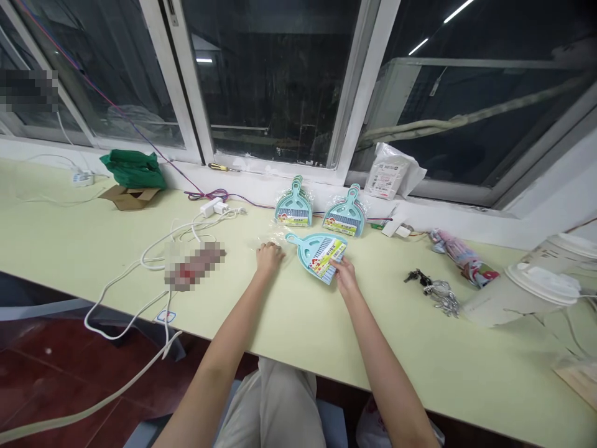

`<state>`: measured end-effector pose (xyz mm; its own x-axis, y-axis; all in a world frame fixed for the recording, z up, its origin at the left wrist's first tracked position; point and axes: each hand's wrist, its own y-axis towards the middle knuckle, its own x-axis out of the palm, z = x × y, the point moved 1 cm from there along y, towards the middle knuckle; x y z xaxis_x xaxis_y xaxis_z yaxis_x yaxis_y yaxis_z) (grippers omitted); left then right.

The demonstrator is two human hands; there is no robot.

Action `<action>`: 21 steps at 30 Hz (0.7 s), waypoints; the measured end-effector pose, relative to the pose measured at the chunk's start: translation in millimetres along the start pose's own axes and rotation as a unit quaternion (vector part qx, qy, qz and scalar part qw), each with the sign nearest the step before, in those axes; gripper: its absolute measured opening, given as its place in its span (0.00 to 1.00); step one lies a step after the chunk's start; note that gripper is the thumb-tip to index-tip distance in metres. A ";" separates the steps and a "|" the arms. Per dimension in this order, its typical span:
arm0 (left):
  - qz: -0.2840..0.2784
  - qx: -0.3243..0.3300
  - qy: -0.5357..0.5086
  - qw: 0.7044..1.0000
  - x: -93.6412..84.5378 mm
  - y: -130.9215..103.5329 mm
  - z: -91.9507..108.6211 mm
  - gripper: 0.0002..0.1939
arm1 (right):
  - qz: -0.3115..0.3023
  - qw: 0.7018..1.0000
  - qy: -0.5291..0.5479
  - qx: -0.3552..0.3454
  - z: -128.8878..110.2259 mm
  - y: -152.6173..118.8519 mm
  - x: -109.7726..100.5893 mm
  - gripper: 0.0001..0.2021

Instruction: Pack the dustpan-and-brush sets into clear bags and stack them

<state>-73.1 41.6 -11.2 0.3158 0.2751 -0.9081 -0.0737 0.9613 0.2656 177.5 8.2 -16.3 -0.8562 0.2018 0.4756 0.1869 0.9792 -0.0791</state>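
Observation:
My right hand [345, 275] grips the wide edge of a light-blue mini dustpan and brush set [310, 254], thumb on its printed card. The set is tilted, its handle pointing to the upper left. My left hand [269, 256] is closed near that handle, its fingers curled on a clear plastic bag [278, 235] that barely shows against the tabletop. Behind them, two stacks of similar wrapped sets, a left stack [293, 204] and a right stack [346, 213], lean upright against the window ledge.
White cables [140, 264] and a power strip [212, 207] spread over the table [224, 305] at left. A green bag [133, 168] sits by a cardboard box [129, 198]. At right lie keys [438, 291], a folded umbrella [461, 255] and lidded cups [517, 295]. A white package [386, 179] leans on the window.

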 end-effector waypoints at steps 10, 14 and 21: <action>0.087 -0.085 -0.080 0.989 -9.2 -2.8 -2.3 0.18 | 0.067 0.996 -0.030 0.053 -1.6 -3.1 3.7 0.13; 0.140 -0.066 -0.098 0.983 -10.3 -7.3 2.6 0.17 | 0.095 0.995 -0.017 0.009 3.6 -9.6 12.5 0.15; 0.211 0.100 -0.181 0.955 -4.9 -10.3 15.0 0.14 | -0.011 0.999 -0.034 -0.013 9.3 -25.3 31.3 0.22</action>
<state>-59.7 30.1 -4.6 0.6071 0.5790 -0.5443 -0.0969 0.7338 0.6725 141.4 -10.1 -7.6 -0.8910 0.1824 0.4158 0.1800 0.9826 -0.0454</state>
